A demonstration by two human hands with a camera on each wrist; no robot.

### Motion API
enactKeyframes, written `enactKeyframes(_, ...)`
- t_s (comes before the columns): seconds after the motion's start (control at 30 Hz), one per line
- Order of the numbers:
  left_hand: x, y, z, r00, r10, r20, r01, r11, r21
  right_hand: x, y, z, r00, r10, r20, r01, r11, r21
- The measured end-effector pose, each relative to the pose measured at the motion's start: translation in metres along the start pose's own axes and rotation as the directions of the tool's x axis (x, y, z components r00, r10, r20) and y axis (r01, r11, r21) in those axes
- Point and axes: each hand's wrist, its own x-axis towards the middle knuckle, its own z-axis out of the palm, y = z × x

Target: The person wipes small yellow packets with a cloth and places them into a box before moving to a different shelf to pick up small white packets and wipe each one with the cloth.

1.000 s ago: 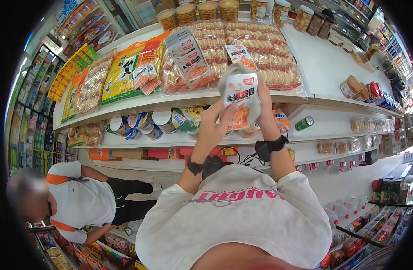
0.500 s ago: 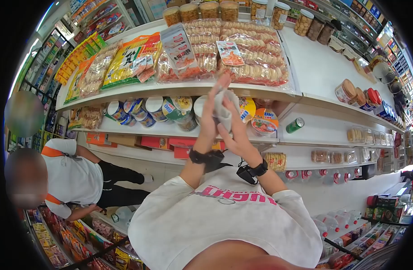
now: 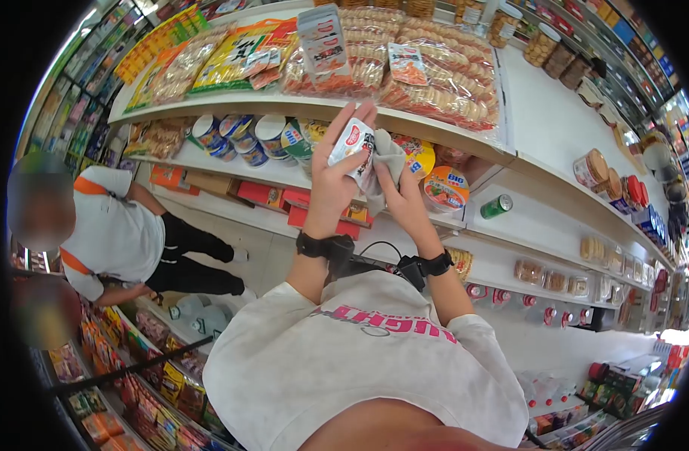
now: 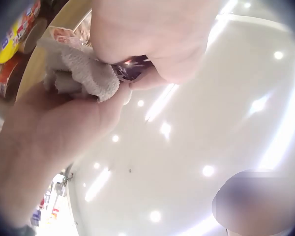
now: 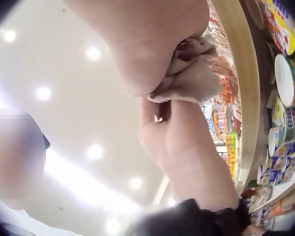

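Note:
In the head view my left hand (image 3: 331,184) grips a small white snack packet (image 3: 352,143) with a red logo and dark lettering, thumb across its printed front. My right hand (image 3: 406,207) holds a grey cloth (image 3: 389,159) against the packet's right side. The cloth is bunched and hangs down between the hands. In the left wrist view the cloth (image 4: 83,73) lies over the right hand's fingers, beside a dark, shiny bit of the packet (image 4: 132,68). The right wrist view shows the cloth (image 5: 194,73) crumpled under my right hand (image 5: 152,39).
Behind the hands, a white shelf (image 3: 502,154) bears bagged round crackers (image 3: 450,83), a row of upright packets (image 3: 324,49) and a single packet (image 3: 407,64). Instant noodle bowls (image 3: 444,188) and a green can (image 3: 496,207) stand below. Another person (image 3: 119,218) stands at left.
Half a second ago the palms faced each other round the cloth, hiding the packet's front. Now the packet is tilted with its front showing, and the cloth is at its right side.

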Motion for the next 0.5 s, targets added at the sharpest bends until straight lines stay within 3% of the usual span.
enactKeyframes(0.07, 0.0, 0.013, -0.008, 0.999, -0.032, 0.02, 0.034, 0.993, -0.11, 0.0, 0.007, 0.005, 0.999, 0.013, -0.045, -0.011, 0.999, 0.031)
enactKeyframes(0.2, -0.002, 0.024, -0.013, 0.997, 0.001, -0.074, -0.013, 0.986, -0.167, 0.0, 0.001, 0.0, 0.984, 0.113, 0.138, -0.128, 0.987, 0.101)
enactKeyframes(0.23, -0.004, 0.03, -0.005, 0.992, 0.0, -0.13, -0.018, 0.99, -0.137, -0.001, -0.001, 0.004, 0.981, 0.111, 0.16, -0.133, 0.982, 0.132)
enactKeyframes(0.5, 0.011, 0.035, -0.038, 0.987, 0.065, -0.149, -0.081, 0.992, -0.097, 0.024, -0.001, 0.031, 0.974, 0.16, 0.16, -0.182, 0.974, 0.137)
